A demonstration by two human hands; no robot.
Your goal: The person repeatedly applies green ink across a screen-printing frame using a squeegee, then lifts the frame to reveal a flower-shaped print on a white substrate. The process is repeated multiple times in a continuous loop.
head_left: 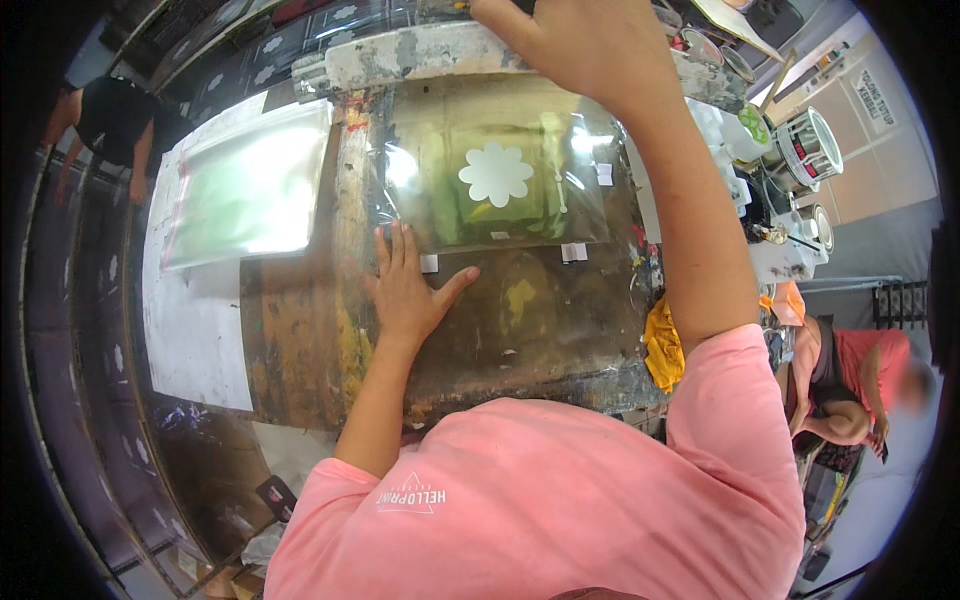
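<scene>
My left hand (408, 290) lies flat on the paint-stained board (560, 330), thumb and fingers apart. Its fingertips touch the lower left corner of a clear plastic sheet (440, 215). A white flower shape (495, 175) shows in the middle of that sheet, and small white tabs (574, 252) sit along its edges. My right hand (590, 45) reaches across the paint-crusted bar (430, 55) at the board's far side. Its thumb points left beside something dark; the other fingers are out of sight past the top of the view.
A stack of clear plastic sheets (250, 190) rests on white paper (200, 340) at left. Tubs and cans (805, 150) crowd the right, near a yellow cloth (663, 345). One person (115, 120) stands far left; another (870, 380) sits at right. Racks (90, 350) line the left.
</scene>
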